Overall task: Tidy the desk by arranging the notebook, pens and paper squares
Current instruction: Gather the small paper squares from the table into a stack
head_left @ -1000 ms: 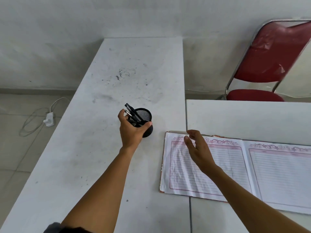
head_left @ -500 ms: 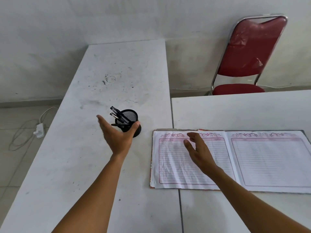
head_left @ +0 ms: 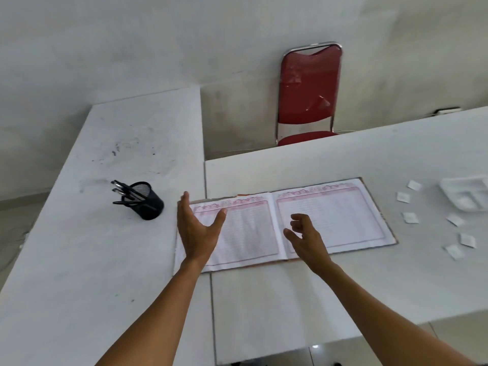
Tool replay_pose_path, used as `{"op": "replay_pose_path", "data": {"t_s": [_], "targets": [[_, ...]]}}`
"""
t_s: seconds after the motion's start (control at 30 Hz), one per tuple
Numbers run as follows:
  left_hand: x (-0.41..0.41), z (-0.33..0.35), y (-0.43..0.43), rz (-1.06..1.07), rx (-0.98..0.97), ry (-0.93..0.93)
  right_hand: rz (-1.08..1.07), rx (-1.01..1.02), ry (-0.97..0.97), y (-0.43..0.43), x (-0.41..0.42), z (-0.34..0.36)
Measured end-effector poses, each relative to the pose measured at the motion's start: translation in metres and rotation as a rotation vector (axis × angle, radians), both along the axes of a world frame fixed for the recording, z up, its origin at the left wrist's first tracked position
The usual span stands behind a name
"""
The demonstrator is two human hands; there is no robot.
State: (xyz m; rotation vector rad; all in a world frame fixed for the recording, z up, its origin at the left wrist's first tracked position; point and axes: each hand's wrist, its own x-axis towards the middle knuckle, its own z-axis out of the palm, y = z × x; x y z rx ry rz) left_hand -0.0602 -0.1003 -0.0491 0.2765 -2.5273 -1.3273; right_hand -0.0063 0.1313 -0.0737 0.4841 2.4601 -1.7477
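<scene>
Nearest to us, at six o'clock, both bare forearms reach forward over the white desk (head_left: pixel 264 299), which is made of two tabletops butted along a seam. Our left hand (head_left: pixel 196 229) hovers over the left page of the notebook (head_left: pixel 330 215), spread wide with the thumb out toward one o'clock and the fingers pointing to twelve; it holds nothing. Our right hand (head_left: pixel 306 239) hangs over the gutter and the lower part of the right page, loosely half open with the fingers curled, and it too is empty. We cannot tell whether either hand touches the paper.

Beyond the hands, the notebook lies open and flat across the seam, pink-ruled pages up, its long side running from nine to three o'clock. Further out at ten o'clock from our left hand, well apart from the notebook, the black mesh pen holder (head_left: pixel 146 203) stands on the left tabletop with the pens (head_left: pixel 125 191) leaning out of it toward nine o'clock.

Off at three o'clock, the paper squares (head_left: pixel 410 217) lie scattered on the right tabletop, apart from each other and near the notebook's right edge. Just past them at two o'clock sits a white tray (head_left: pixel 449 184), cut off by the frame edge. Farthest away, at twelve o'clock, a red chair (head_left: pixel 310 88) stands against the pale wall (head_left: pixel 158 35).
</scene>
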Motion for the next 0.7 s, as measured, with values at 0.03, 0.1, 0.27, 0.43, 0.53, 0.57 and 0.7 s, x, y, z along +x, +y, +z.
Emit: {"op": "replay_pose_path", "data": {"t_s": [0.03, 0.1, 0.27, 0.43, 0.53, 0.57, 0.7], "targets": [[0.012, 0.003, 0.024, -0.022, 0.006, -0.008, -0.001, 0.0, -0.009, 0.02, 0.013, 0.002], [0.028, 0.003, 0.056, -0.064, 0.01, -0.033, -0.002, -0.005, -0.026, 0.046, 0.029, 0.001], [0.061, 0.002, 0.161, -0.183, 0.055, -0.083, -0.05, 0.005, -0.066, 0.129, 0.077, -0.004], [0.082, -0.005, 0.246, -0.325, 0.067, -0.128, -0.128, 0.057, -0.114, 0.197, 0.109, -0.006], [0.087, -0.008, 0.291, -0.418, 0.044, -0.151, -0.185, 0.058, -0.137, 0.232, 0.12, -0.009], [0.088, -0.008, 0.302, -0.447, 0.037, -0.158, -0.2, 0.06, -0.151, 0.239, 0.123, -0.01], [0.088, -0.011, 0.363, -0.579, 0.001, -0.197, -0.291, 0.07, -0.197, 0.281, 0.132, -0.016]]}}
